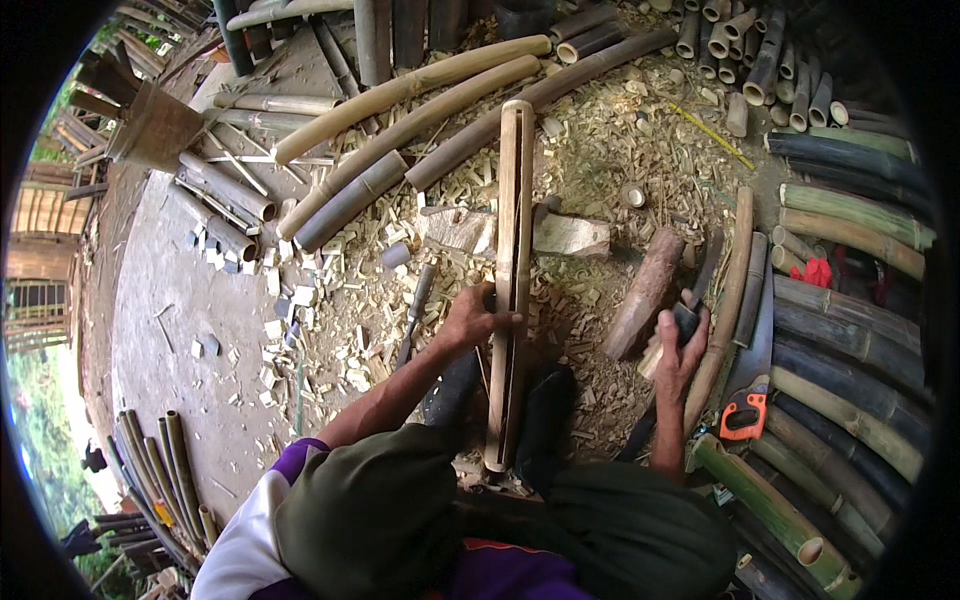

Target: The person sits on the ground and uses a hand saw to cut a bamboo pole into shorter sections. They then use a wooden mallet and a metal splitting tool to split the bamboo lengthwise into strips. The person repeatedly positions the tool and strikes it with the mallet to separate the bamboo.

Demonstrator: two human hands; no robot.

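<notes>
Pole (507, 180): pale bamboo, straight, long open slot down its length; runs 12 to 6 o'clock through the middle, lower end between the shins.
Left hand (475, 316): closed round the pole, just left of centre.
Right hand (682, 352): at 3 to 4 o'clock, fingers curled on a short dark piece (685, 322); blurred, can't tell what it is.
Block (570, 236): pale rough-hewn wood, lies crosswise under the pole toward 1 o'clock.
Log (645, 292): brown, coarse, roundish, 3 o'clock, just beside the right hand.
Chisel (418, 300): dark, slim, on the floor at 9 o'clock, near the left hand.
Saw (743, 416): orange handle, grey blade, 4 o'clock.
Tape (710, 135): thin yellow strip, 2 o'clock.
Curved poles (420, 95): smooth tan bamboo, 11 o'clock.
Stacks: cut tubes (765, 60), hollow ends showing, 1 to 2 o'clock; dark and green poles (850, 350), 3 to 4.
Floor (190, 340): flat grey, bare toward 9, thick with pale angular chips (590, 120) toward 1.
Edges: slatted wall (42, 215) at 10, greenery (45, 430) at 8.
</notes>
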